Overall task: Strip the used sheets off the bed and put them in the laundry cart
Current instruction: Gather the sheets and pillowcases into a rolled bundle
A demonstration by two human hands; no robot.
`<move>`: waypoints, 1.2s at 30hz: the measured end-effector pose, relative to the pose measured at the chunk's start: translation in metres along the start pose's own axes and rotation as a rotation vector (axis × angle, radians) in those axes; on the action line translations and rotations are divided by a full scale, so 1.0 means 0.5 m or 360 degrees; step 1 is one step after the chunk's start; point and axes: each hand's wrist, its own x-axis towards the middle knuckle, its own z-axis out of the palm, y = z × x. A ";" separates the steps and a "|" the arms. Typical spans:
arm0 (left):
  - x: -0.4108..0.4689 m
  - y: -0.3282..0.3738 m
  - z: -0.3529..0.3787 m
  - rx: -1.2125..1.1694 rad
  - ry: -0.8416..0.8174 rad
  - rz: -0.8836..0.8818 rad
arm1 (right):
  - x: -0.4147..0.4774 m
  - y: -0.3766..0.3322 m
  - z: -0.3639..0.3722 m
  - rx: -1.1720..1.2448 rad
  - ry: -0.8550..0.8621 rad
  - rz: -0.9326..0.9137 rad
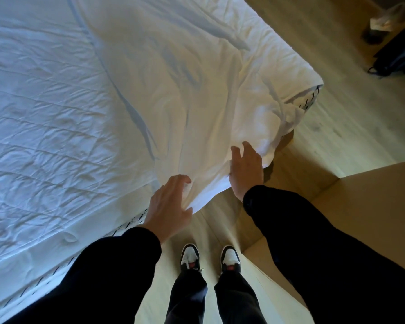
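Observation:
A white sheet [178,94] lies loose and rumpled over the right part of the bed, its lower edge hanging off the near corner. My left hand [168,202] grips that hanging edge, fingers curled into the cloth. My right hand [247,169] holds the same edge further right, thumb under the fabric. The quilted white mattress cover [40,127] is bare on the left. No laundry cart is in view.
A large brown cardboard-coloured surface [360,206] stands close at my right. My two feet in black and white shoes [211,258] stand on the pale wood floor. A dark bag [398,57] and a small bin with a plastic bag [381,22] sit far right.

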 end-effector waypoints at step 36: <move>0.056 0.121 0.100 0.0248 -0.0358 0.0845 | -0.057 0.209 0.049 -0.0231 0.0126 0.0235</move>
